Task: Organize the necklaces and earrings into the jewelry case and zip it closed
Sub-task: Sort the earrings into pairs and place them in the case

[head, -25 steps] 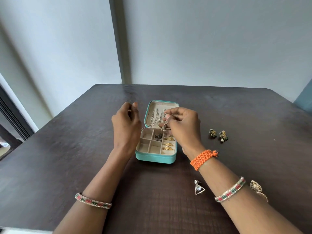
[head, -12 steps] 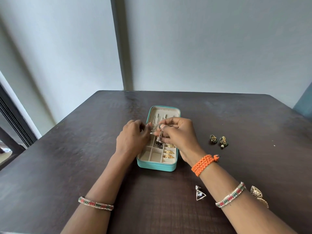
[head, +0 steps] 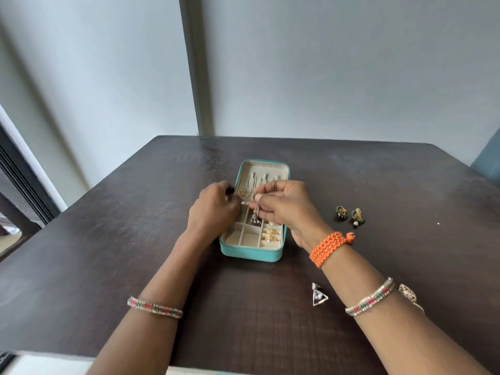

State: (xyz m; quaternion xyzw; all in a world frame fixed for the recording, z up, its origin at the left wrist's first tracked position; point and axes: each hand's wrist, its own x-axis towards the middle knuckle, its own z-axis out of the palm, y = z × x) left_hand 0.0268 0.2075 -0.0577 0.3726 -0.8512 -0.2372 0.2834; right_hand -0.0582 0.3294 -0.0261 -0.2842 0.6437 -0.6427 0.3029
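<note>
A teal jewelry case [head: 250, 254] lies open at the table's middle, its lid back with chains hung inside. My right hand [head: 284, 205] pinches a silver dangling earring [head: 255, 216] above the case's middle compartments. My left hand [head: 213, 212] sits curled at the case's left rim, fingertips near the earring's top; what it holds is hidden. Gold earrings [head: 271, 235] lie in the right compartments. On the table lie two green-gold earrings [head: 349, 213], a silver triangle earring [head: 318, 295] and a gold filigree earring [head: 408, 293] half behind my right forearm.
The dark wooden table [head: 108, 253] reaches to a pale wall with a grey vertical strip. A blue edge [head: 487, 158] shows at far right, and a dark window frame at left. A small white speck [head: 438, 223] lies on the table's right.
My left hand came in from left of the lid to meet my right hand over the case. The silver earring now hangs lower over the compartments.
</note>
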